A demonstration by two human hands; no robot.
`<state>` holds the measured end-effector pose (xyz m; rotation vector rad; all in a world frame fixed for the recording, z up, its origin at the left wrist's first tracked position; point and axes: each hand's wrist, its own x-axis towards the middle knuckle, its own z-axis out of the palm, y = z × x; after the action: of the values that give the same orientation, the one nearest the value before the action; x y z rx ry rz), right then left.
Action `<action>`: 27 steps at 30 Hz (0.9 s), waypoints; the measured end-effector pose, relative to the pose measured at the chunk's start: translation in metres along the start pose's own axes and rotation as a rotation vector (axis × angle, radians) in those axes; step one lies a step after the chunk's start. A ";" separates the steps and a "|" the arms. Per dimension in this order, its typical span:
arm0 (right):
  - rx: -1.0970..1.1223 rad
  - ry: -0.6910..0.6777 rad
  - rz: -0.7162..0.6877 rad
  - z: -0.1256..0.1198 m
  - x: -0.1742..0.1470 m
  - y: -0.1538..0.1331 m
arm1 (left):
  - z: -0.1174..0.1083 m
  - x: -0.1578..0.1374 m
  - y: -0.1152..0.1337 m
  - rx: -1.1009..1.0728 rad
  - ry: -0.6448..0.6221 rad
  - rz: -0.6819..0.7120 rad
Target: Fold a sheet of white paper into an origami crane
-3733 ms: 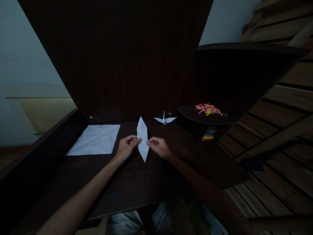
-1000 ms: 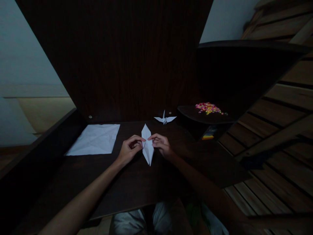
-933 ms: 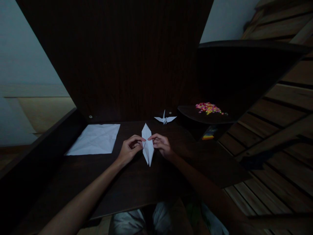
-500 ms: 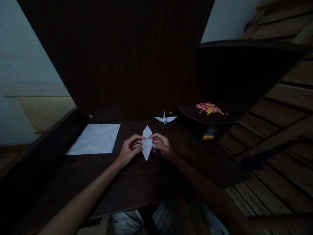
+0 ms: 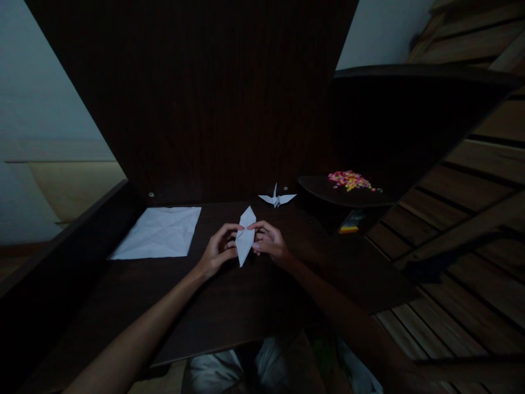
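A folded white origami paper (image 5: 246, 241), long and diamond-shaped with pointed ends, is held between my two hands above the dark desk (image 5: 213, 312). My left hand (image 5: 217, 249) pinches its left edge, fingers curled. On the opposite edge, my right hand (image 5: 270, 243) grips it with thumb and fingers bent. The paper leans slightly, its top point toward the right. Just beyond my hands a finished white paper crane (image 5: 276, 198) stands with wings spread. To the left lies a creased white paper sheet (image 5: 158, 232), flat on the desk.
Small colourful pieces (image 5: 350, 179) are heaped on a low curved shelf (image 5: 320, 189) at the right. Under it sits a small item with a yellow-orange edge (image 5: 349, 229). A dark upright panel (image 5: 213, 109) backs the desk, and a raised side board (image 5: 65, 235) borders the left.
The folded paper has tilted a little, its bottom point swinging left and its top point right. Both hands keep their grip and have barely shifted.
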<state>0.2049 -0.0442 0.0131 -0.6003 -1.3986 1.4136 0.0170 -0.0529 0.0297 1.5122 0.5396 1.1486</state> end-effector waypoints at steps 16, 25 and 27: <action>-0.015 -0.006 0.026 -0.003 0.003 0.004 | -0.002 0.003 -0.010 0.042 0.061 0.034; -0.010 -0.032 0.012 -0.009 0.004 0.013 | 0.000 0.005 -0.004 0.234 0.165 0.021; -0.012 -0.030 0.011 -0.010 0.004 0.013 | 0.000 0.005 -0.003 0.235 0.162 0.018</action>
<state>0.2082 -0.0345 0.0004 -0.5980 -1.4303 1.4288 0.0201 -0.0482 0.0286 1.6336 0.7957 1.2629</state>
